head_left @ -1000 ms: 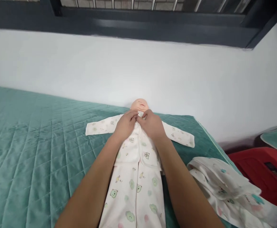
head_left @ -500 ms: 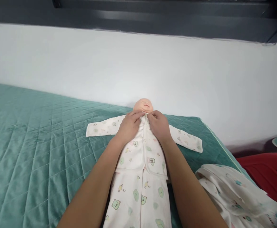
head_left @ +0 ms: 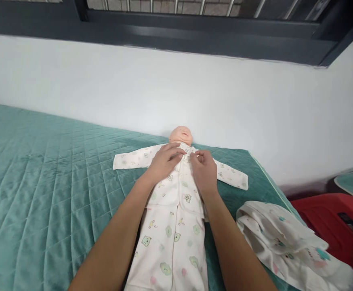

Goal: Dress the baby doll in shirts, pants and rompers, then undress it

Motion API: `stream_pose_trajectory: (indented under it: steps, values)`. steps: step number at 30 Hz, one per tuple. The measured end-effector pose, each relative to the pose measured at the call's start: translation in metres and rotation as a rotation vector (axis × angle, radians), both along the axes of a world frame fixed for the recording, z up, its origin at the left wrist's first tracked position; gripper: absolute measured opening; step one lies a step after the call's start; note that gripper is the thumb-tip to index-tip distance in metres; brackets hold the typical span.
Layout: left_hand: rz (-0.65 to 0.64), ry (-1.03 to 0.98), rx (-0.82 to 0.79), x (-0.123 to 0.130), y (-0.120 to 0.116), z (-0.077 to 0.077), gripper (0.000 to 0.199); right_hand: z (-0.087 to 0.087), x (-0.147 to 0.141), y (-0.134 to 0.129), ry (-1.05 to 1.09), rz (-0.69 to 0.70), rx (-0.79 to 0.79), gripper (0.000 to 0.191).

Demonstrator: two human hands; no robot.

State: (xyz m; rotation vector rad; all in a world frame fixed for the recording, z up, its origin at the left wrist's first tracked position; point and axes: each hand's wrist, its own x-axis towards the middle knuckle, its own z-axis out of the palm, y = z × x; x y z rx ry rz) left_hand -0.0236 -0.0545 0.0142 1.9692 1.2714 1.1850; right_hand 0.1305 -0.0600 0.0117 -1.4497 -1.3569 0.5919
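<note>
A baby doll [head_left: 181, 134] lies on its back, dressed in a white printed shirt [head_left: 167, 194] with long sleeves spread to both sides. Matching white pants [head_left: 164, 250] cover its legs. At the upper chest, just under the collar, my left hand [head_left: 166, 161] rests on the shirt, thumb and index finger closed on its front edge. My right hand [head_left: 204, 167] faces it from the other side, pinching the opposite front edge near the neck. The fingertips hide the exact spot being gripped. Below the hands, the two front edges lie side by side.
A green quilted cover [head_left: 58, 182] lies under the doll. At the right lies a crumpled white printed cloth [head_left: 279, 238], beside a red plastic object [head_left: 330, 222]. Behind the doll's head rises a white wall [head_left: 152, 89] below a dark window frame [head_left: 164, 30].
Both hands have moved slightly down from the collar along the shirt's front. The right fingertips have drawn a little away from the left. The view has tilted up, showing window bars.
</note>
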Motion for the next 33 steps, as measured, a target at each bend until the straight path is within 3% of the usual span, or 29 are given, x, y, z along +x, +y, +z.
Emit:
stream_pose_trajectory:
  steps: [4, 9, 17, 25, 33]
  values:
    - [-0.004, -0.033, -0.019, -0.001, 0.0, -0.002, 0.022, 0.001, -0.005, -0.02, -0.115, 0.066, 0.059, 0.022]
    - [-0.005, -0.102, -0.062, -0.001, 0.004, -0.003, 0.016, 0.007, -0.004, -0.019, -0.219, 0.195, -0.03, 0.022]
    - [-0.01, -0.093, -0.062, -0.001, 0.008, 0.0, 0.018, 0.01, -0.008, -0.014, -0.374, 0.155, -0.054, 0.013]
    - [-0.032, -0.111, -0.017, 0.0, 0.009, -0.004, 0.018, 0.003, 0.001, -0.005, 0.008, 0.152, -0.063, 0.01]
    - [-0.129, -0.083, -0.066, -0.008, 0.001, 0.005, 0.022, -0.002, 0.005, -0.003, 0.282, 0.155, -0.036, 0.013]
